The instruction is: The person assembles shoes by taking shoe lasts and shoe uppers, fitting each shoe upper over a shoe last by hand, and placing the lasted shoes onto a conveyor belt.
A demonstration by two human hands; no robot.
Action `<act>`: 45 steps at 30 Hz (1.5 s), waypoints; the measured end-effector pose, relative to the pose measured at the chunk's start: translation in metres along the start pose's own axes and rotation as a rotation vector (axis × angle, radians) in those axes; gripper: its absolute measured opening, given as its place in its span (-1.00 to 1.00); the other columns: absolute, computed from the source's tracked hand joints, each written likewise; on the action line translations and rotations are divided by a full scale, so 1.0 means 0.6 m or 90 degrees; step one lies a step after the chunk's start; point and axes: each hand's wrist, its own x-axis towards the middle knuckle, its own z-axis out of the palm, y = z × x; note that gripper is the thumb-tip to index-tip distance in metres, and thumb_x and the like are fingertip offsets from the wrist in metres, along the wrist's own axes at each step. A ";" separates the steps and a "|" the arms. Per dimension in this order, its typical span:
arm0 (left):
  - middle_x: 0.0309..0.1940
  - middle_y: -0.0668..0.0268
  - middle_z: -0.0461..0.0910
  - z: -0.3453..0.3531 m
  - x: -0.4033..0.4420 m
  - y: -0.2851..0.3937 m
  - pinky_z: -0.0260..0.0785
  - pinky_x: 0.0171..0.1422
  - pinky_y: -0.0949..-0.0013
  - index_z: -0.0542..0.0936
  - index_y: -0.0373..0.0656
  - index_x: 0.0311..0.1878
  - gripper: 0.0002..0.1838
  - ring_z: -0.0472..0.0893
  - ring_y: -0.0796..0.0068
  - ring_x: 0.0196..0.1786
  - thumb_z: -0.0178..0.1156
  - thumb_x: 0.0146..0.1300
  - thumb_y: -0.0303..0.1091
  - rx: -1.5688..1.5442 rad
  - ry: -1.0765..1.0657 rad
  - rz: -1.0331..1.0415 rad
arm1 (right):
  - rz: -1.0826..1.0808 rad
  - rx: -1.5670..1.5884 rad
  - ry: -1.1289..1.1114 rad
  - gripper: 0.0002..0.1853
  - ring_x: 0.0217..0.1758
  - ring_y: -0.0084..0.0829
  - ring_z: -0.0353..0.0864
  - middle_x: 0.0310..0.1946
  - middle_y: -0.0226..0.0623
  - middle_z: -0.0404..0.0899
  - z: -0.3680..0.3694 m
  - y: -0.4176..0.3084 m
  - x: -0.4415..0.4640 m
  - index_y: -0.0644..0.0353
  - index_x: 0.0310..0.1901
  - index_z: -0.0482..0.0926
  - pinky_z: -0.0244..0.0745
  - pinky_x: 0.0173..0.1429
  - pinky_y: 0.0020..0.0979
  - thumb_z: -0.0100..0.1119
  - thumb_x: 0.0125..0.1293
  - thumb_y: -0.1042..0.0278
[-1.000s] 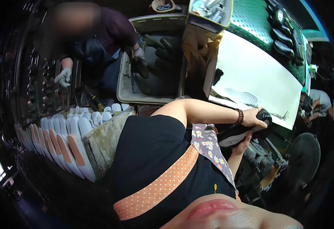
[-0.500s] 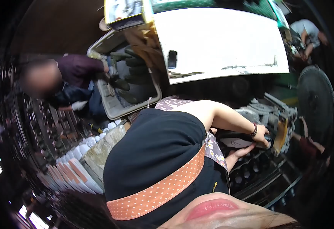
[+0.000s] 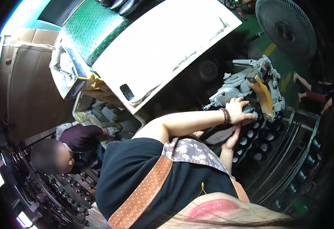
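Observation:
A dark shoe-shaped piece with a pale underside (image 3: 217, 136) bears a handwritten mark on that underside. My left hand (image 3: 237, 110), with a beaded bracelet at the wrist, lies over its far end, fingers curved around it. From below, my right hand (image 3: 232, 139) supports the same piece, thumb and fingers against its side. Part of the piece is hidden behind my left hand and forearm. Just beyond my hands stands a grey metal machine (image 3: 232, 89) with a yellow-orange part (image 3: 263, 97).
A white-topped table (image 3: 163, 49) stands ahead, black shoes (image 3: 128, 7) beyond it. Racks (image 3: 285, 152) of dark items are at the right, a large fan (image 3: 286, 28) at the far right. A co-worker (image 3: 81, 139) bends over a bin at the left. Another person's legs (image 3: 314, 93) show at the right edge.
The view has swung round, bringing the machine and rack closer to my hands. The shoe-shaped piece has stayed in both hands and is now beside the machine.

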 end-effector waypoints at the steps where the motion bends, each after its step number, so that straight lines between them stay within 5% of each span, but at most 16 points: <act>1: 0.37 -0.05 0.09 -0.001 0.004 0.000 -0.06 0.46 0.13 0.40 -0.18 0.24 -0.07 0.09 0.00 0.40 0.15 -0.07 0.38 0.007 0.010 0.000 | 0.010 -0.036 -0.001 -0.36 0.43 -0.34 0.04 0.39 -0.31 0.06 0.014 -0.015 -0.001 0.13 0.39 0.09 -0.05 0.44 -0.33 -0.24 0.39 -0.07; 5: -0.05 -0.02 0.58 -0.018 0.069 -0.031 0.33 0.20 0.32 0.36 -0.45 0.20 -0.01 0.56 0.21 0.04 0.19 -0.02 0.33 -0.119 -0.095 -0.103 | 0.168 -0.011 -0.032 -0.37 0.25 -0.37 0.33 0.21 -0.31 0.35 0.012 -0.050 0.042 0.20 0.29 0.25 0.19 0.32 -0.36 -0.04 0.34 -0.08; 9: 0.09 -0.01 0.48 -0.040 0.046 -0.015 0.30 0.22 0.37 0.20 -0.50 0.29 0.05 0.50 0.31 0.12 0.33 -0.05 0.18 -0.187 -0.107 -0.069 | 0.128 0.015 -0.016 -0.32 0.26 -0.38 0.32 0.23 -0.34 0.32 0.024 -0.024 0.037 0.22 0.29 0.25 0.14 0.37 -0.34 0.02 0.29 -0.11; 13: 0.11 0.02 0.48 0.003 0.088 -0.094 0.28 0.25 0.35 0.38 -0.39 0.20 -0.16 0.49 0.25 0.14 0.30 0.00 0.10 -0.216 -0.109 -0.049 | 0.071 -0.042 -0.003 -0.41 0.34 -0.38 0.22 0.26 -0.27 0.31 0.005 0.014 0.052 0.25 0.24 0.35 -0.03 0.45 -0.33 -0.03 0.32 -0.02; 19: -0.07 0.26 0.57 -0.006 0.123 -0.108 0.37 0.13 0.42 0.44 -0.26 0.14 -0.56 0.54 0.47 0.02 0.22 0.18 -0.42 -0.512 -0.241 -0.077 | -0.025 -0.056 -0.012 -0.53 0.17 -0.46 0.43 0.06 -0.27 0.51 0.002 0.015 0.083 0.26 0.06 0.53 0.26 0.29 -0.40 0.17 0.22 0.09; 25: -0.01 0.18 0.56 0.000 0.170 -0.181 0.34 0.21 0.38 0.14 -0.29 0.34 -0.35 0.56 0.42 0.03 0.16 0.21 -0.56 -0.308 -0.261 0.132 | 0.032 0.059 -0.033 -0.55 0.19 -0.54 0.40 0.11 -0.35 0.49 -0.015 0.054 0.132 0.21 0.13 0.49 0.23 0.30 -0.43 0.06 0.32 0.10; 28: 0.03 0.25 0.47 0.001 0.097 -0.126 0.42 0.04 0.49 0.05 -0.07 0.43 -0.15 0.52 0.52 -0.03 0.23 0.11 -0.67 -0.440 -0.183 -0.002 | -0.037 -0.126 0.049 -0.57 0.08 -0.52 0.49 0.01 -0.34 0.56 -0.048 0.074 0.124 0.25 0.05 0.54 0.34 0.21 -0.42 0.19 0.23 0.16; 31: 0.20 0.21 0.34 0.001 0.052 -0.129 0.35 0.17 0.40 -0.02 -0.01 0.46 -0.12 0.45 0.48 0.10 0.21 0.14 -0.64 -0.497 -0.232 -0.028 | -0.061 -0.133 -0.011 -0.57 0.06 -0.49 0.53 -0.06 -0.30 0.61 -0.053 0.035 0.094 0.25 0.02 0.57 0.42 0.14 -0.40 0.25 0.19 0.15; 33: 0.32 0.17 0.21 0.007 0.002 -0.183 0.17 0.35 0.14 0.06 0.00 0.43 -0.30 0.38 0.19 0.24 0.02 0.32 0.02 -0.787 -0.384 -0.148 | 0.066 -0.240 -0.121 -0.58 0.13 -0.46 0.50 -0.08 -0.28 0.62 -0.116 0.060 0.107 0.25 -0.02 0.58 0.40 0.18 -0.36 0.27 0.18 0.14; 35: 0.32 0.08 0.20 0.009 -0.050 -0.243 0.18 0.32 -0.07 0.09 -0.02 0.41 -0.21 0.37 0.07 0.25 -0.08 0.26 0.26 -0.945 -0.415 -0.432 | -0.071 -0.311 -0.151 -0.43 0.24 -0.37 0.38 0.03 -0.19 0.53 -0.109 0.042 0.043 0.20 0.08 0.49 0.16 0.35 -0.24 0.36 0.07 0.09; 37: 0.26 0.01 0.26 0.035 -0.100 -0.276 0.22 0.26 -0.19 0.11 -0.07 0.39 -0.17 0.36 0.02 0.25 -0.07 0.22 0.32 -0.849 -0.526 -0.478 | -0.230 -0.423 -0.137 -0.29 0.33 -0.26 0.29 0.16 -0.10 0.42 -0.110 0.054 -0.002 0.15 0.14 0.41 -0.02 0.45 -0.14 0.43 -0.03 0.03; 39: 0.09 0.06 0.42 0.069 -0.134 -0.253 0.31 0.24 -0.03 0.20 -0.11 0.31 -0.32 0.43 0.13 0.18 0.09 0.24 0.05 -0.857 -0.436 -0.452 | -0.321 -0.504 -0.181 -0.35 0.36 -0.11 0.22 0.25 -0.03 0.29 -0.102 0.061 -0.051 0.17 -0.01 0.44 -0.02 0.43 -0.06 0.47 -0.10 0.00; 41: 0.07 0.13 0.43 0.092 -0.143 -0.224 0.33 0.23 0.17 0.25 -0.09 0.27 -0.45 0.47 0.25 0.11 0.10 0.24 -0.18 -0.801 -0.367 -0.472 | -0.436 -0.698 -0.008 -0.49 0.37 -0.02 0.18 0.19 -0.03 0.35 -0.062 0.014 -0.114 0.18 -0.28 0.43 0.00 0.41 -0.02 0.47 -0.09 0.02; 42: 0.06 0.17 0.44 0.101 -0.145 -0.203 0.34 0.21 0.28 0.27 -0.07 0.26 -0.49 0.49 0.32 0.08 0.09 0.24 -0.29 -0.812 -0.339 -0.486 | -0.506 -0.586 0.122 -0.57 0.34 -0.04 0.23 0.13 -0.03 0.41 -0.045 0.032 -0.126 0.17 -0.51 0.33 0.01 0.40 0.01 0.45 -0.04 0.13; 43: 0.07 0.21 0.44 0.102 -0.134 -0.182 0.34 0.22 0.26 0.25 -0.07 0.27 -0.47 0.49 0.34 0.08 0.11 0.24 -0.30 -0.780 -0.383 -0.433 | -0.465 -0.517 0.223 -0.70 0.25 -0.19 0.37 0.10 -0.15 0.44 -0.035 0.043 -0.139 0.16 -0.51 0.41 0.23 0.28 -0.05 0.40 0.02 0.27; 45: 0.06 0.24 0.44 0.108 -0.110 -0.118 0.34 0.21 0.24 0.18 -0.06 0.33 -0.40 0.48 0.33 0.08 0.14 0.24 -0.36 -0.717 -0.399 -0.307 | -0.565 -0.541 0.241 -0.73 0.17 -0.19 0.46 0.05 -0.05 0.46 -0.033 -0.009 -0.150 0.16 -0.57 0.35 0.15 0.35 -0.01 0.34 -0.01 0.45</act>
